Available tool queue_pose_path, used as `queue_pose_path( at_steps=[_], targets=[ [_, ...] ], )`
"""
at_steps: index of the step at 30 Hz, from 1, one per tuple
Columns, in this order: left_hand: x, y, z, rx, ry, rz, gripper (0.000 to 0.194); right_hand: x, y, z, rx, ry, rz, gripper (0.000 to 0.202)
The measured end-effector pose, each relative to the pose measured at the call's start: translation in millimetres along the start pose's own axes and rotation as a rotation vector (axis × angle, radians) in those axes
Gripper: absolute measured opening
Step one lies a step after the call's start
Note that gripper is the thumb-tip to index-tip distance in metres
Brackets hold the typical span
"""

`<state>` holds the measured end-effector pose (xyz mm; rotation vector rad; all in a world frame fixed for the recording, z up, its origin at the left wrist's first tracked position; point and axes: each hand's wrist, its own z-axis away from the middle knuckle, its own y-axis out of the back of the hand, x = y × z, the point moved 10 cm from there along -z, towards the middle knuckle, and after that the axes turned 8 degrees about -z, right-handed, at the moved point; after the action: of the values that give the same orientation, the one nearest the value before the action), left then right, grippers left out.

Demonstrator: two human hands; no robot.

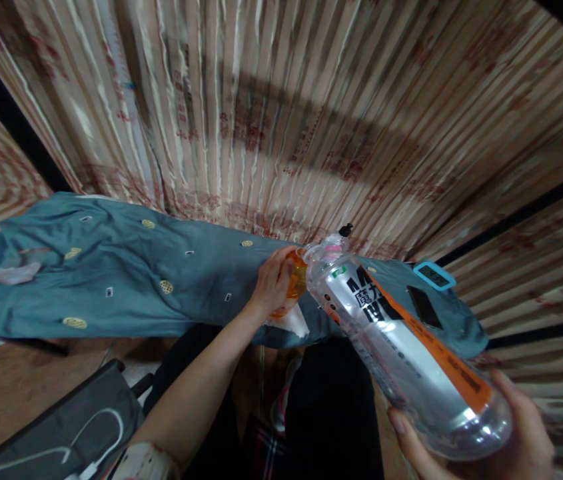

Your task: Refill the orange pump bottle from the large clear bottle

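Note:
My right hand [528, 427] is closed round the base of a large clear plastic drink bottle [406, 353] with a silver, black and orange label. This bottle is tilted, its neck pointing away and to the left. My left hand [272, 283] grips an amber see-through bottle [297, 283] over the table, partly hidden by the fingers. The two bottle mouths meet or nearly meet; I cannot tell whether they touch. Whether liquid flows between them does not show. Just behind the large bottle's neck stands a clear bottle with a black top [345, 231]. A white tissue [292, 321] lies beneath the amber bottle.
A blue-green patterned cloth [201, 267] covers the narrow table. A phone [425, 307] and a blue-framed digital display [434, 275] lie at its right end, a crumpled pinkish tissue [16, 272] at its left. Striped curtains [271, 120] hang behind. A white cable [94, 427] rests on a grey surface lower left.

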<state>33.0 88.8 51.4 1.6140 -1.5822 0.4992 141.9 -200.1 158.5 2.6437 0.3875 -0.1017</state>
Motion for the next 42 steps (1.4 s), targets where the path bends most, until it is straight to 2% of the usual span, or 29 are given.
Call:
queue_pose_path(
  at_steps=[6,11,18,23,31,35,42],
  targets=[
    [1,0.9,0,0.013,-0.022,0.003,0.05,1,2,-2,-0.015,-0.005,0.013,0.099],
    [1,0.7,1,0.017,-0.024,0.006,0.049,13,-1,3,-0.1,-0.049,0.02,0.111],
    [0,0.7,1,0.018,-0.018,-0.002,0.052,12,3,4,-0.059,-0.054,0.032,0.104],
    [-1,0.0,1,0.005,-0.013,-0.008,0.052,13,1,5,-0.097,-0.051,0.024,0.108],
    [0,-0.1,1,0.006,-0.031,-0.001,0.052,6,2,0,-0.055,-0.039,0.035,0.099],
    [-2,-1.2,1,-0.001,-0.024,-0.005,0.051,11,-1,2,-0.115,-0.054,0.035,0.102],
    [0,0.1,1,0.011,-0.026,0.01,0.05,10,0,2,-0.107,-0.035,0.055,0.104]
  ],
)
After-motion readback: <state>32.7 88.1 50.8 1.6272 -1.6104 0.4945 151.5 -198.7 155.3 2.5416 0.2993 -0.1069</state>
